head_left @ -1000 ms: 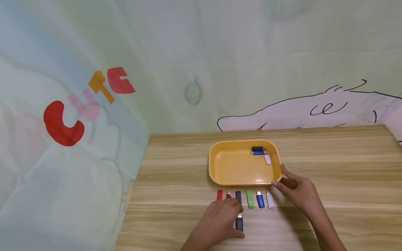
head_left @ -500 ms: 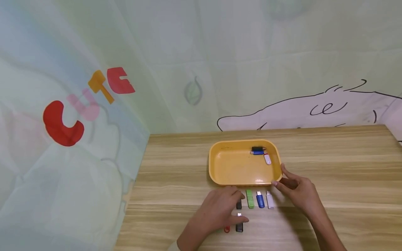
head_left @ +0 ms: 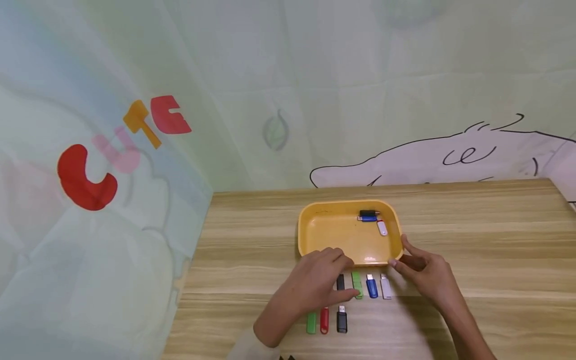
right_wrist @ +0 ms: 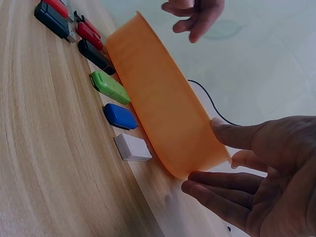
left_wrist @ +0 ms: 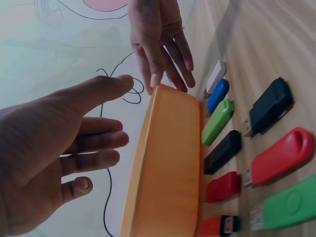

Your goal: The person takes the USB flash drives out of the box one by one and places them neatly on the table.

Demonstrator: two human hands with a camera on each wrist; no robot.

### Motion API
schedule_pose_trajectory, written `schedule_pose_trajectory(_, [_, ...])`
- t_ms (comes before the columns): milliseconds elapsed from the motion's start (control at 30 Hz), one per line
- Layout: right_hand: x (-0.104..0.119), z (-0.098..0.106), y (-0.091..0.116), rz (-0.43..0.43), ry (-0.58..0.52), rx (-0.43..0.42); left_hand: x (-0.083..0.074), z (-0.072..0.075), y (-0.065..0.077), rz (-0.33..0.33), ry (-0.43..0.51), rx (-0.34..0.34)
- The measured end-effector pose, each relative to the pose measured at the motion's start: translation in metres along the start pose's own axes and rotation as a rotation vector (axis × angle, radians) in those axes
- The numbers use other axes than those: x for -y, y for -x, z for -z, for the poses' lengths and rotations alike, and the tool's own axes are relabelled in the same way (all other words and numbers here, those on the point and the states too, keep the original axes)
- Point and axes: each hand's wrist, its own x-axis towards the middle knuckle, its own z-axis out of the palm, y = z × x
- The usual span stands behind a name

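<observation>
My left hand (head_left: 310, 282) hovers over the tray's near left rim with fingers loosely bent and nothing in it. At the near right corner of the yellow-orange tray (head_left: 335, 262), my right hand (head_left: 427, 280) holds the rim between thumb and forefinger. A row of USB sticks lies before the tray: white (head_left: 386, 287), blue (head_left: 372, 287), green (head_left: 357, 282), black (head_left: 340, 282), and two red ones, one (left_wrist: 223, 186) nearer the middle, the other (left_wrist: 211, 227) at the end. The left hand hides the red pair in the head view. Closer to me lie green (head_left: 311, 323), red (head_left: 324, 320) and black (head_left: 342, 320) USB sticks.
Inside the tray, at its far right, are a black USB stick (head_left: 369, 213), a blue one (head_left: 367, 219) and a white one (head_left: 382, 228). A printed cloth (head_left: 252, 100) hangs behind the wooden table (head_left: 486, 240).
My left hand has moved away from the sticks up to the tray rim, uncovering the nearer green and red USB sticks. My right hand and the tray have stayed put.
</observation>
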Motion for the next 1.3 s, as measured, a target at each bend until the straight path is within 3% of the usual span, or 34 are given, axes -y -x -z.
schedule_pose_trajectory(333, [0.002, 0.001, -0.001, -0.004, 0.005, 0.003, 0.002, 0.013, -0.015, 0.039, 0.005, 0.029])
schedule_pose_trajectory(767, [0.004, 0.001, 0.000, -0.028, -0.022, 0.017, 0.002, 0.017, -0.033, 0.073, 0.020, 0.044])
schedule_pose_trajectory(1300, [0.003, 0.000, 0.000, -0.011, 0.004, 0.012, 0.002, 0.017, -0.054, 0.034, -0.013, 0.020])
